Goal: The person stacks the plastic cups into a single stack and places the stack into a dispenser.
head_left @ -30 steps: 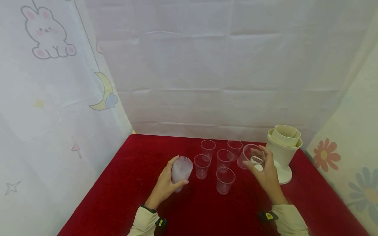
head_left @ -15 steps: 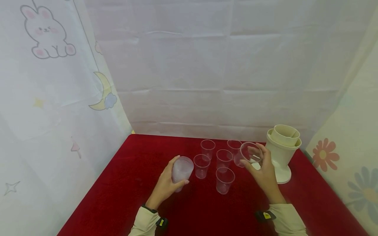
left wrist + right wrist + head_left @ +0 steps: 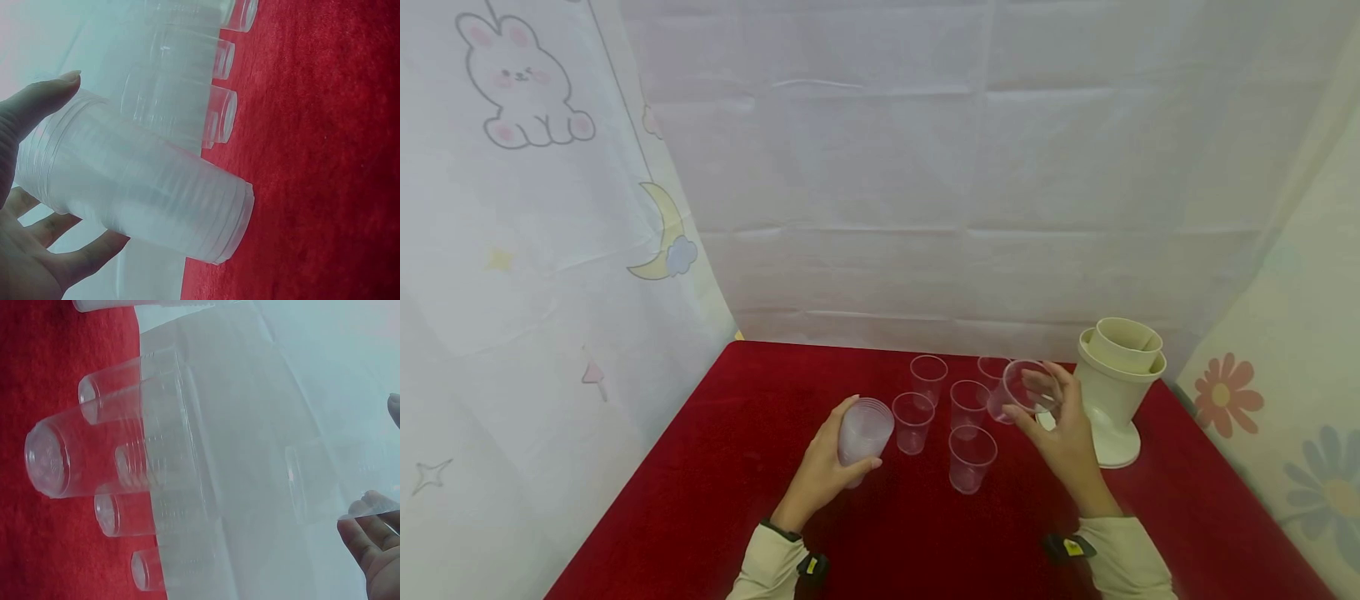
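My left hand (image 3: 823, 467) grips a stack of nested clear plastic cups (image 3: 867, 433), fingers round one side and thumb across the front. The stack leans, its rims toward the palm in the left wrist view, where the nested rims and ridges (image 3: 150, 181) show close up. My right hand (image 3: 1066, 442) holds a single clear plastic cup (image 3: 1015, 398) between thumb and fingers, raised and tilted near the back right of the group. Several matching cups stand upright on the red cloth between the hands, among them a front cup (image 3: 972, 460) and a left one (image 3: 913, 425).
Beside the right hand stands a cream-coloured piece (image 3: 1116, 392) with a round foot and nested tube-like openings. Red cloth (image 3: 760, 417) covers the table. Pale printed sheets (image 3: 865, 208) hang behind it and along both sides.
My right hand has moved left with its single cup, closer to the back right cup. The left hand and its stack have shifted only slightly right. The standing cups have stayed put.
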Tool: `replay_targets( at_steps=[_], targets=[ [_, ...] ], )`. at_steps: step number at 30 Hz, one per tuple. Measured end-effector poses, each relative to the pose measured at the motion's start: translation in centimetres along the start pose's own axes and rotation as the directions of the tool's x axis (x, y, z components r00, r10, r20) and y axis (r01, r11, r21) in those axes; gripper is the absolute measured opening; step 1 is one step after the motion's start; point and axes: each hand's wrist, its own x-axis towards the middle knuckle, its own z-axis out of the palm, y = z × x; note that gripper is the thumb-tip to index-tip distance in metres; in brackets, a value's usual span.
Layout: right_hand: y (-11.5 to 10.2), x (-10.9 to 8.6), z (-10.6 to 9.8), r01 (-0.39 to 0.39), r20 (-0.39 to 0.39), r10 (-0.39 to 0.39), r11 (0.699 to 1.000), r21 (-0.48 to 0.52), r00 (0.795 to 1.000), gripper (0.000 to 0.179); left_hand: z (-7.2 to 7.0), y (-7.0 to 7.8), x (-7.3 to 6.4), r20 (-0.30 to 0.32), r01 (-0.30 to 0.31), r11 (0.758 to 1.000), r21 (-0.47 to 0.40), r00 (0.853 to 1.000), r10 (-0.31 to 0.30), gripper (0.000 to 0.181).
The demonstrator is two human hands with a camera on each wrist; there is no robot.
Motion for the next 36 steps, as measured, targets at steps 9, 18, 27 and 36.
replay_targets(
  at_steps=[9, 18, 27, 36],
  targets=[
    [-0.5, 0.3, 0.5, 0.012, 0.019, -0.012, 1.000, 0.002, 1.000, 0.085, 0.1, -0.1, 0.0, 0.004, -0.010, 1.000, 0.011, 1.000, 0.010, 0.093],
    [-0.7, 0.9, 1.0, 0.082, 0.012, -0.082, 0.996, 0.040, 0.997, 0.087, 0.2, 0.2, 0.0, -0.002, -0.008, 1.000, 0.001, 1.000, 0.008, 0.093],
    [-1.0, 1.2, 1.4, 0.104, 0.030, -0.106, 0.991, 0.079, 0.994, 0.088, 0.3, 0.1, 0.1, 0.016, -0.007, 1.000, 0.023, 1.000, 0.006, 0.094],
    [-1.3, 1.5, 2.1, 0.136, 0.050, -0.140, 0.987, 0.085, 0.989, 0.085, 0.1, 0.5, 0.1, 0.023, 0.007, 1.000, 0.016, 1.000, -0.007, 0.092]
  ],
)
